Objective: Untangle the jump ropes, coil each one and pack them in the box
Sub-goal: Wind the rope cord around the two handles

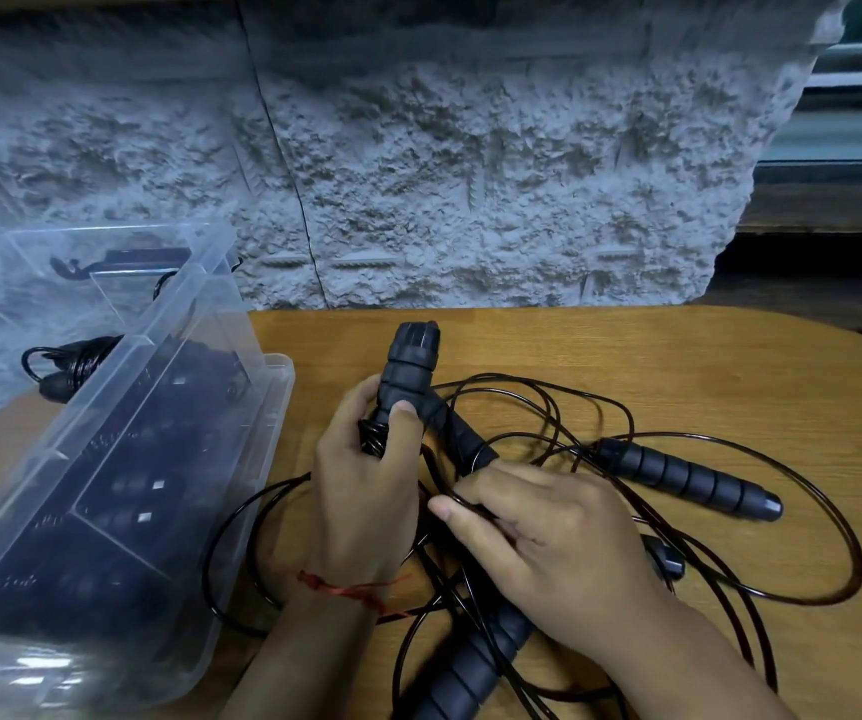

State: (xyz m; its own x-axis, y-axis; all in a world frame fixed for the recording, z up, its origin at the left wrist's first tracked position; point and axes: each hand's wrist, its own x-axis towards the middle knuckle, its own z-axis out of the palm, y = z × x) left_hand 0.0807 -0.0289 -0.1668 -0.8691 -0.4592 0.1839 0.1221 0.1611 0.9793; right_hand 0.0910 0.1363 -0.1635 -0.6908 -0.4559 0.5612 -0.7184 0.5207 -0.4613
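Black jump ropes lie tangled on the wooden table [652,356]. My left hand [361,491] grips two black ribbed handles [410,371] held together, with cord wound round their lower ends. My right hand [538,537] pinches a thin black cord [457,504] just beside them. Another ribbed handle [688,478] lies flat to the right. A fourth handle [470,667] lies under my right wrist. Loose cord loops [829,517] spread across the table. The clear plastic box [169,459] stands at the left with dark coiled ropes inside.
The box's clear lid [106,283] leans open against a rough grey stone wall [470,174]. A coiled black rope [65,366] shows behind the box. The table's curved edge [860,340] runs at the right, with dark shelving beyond.
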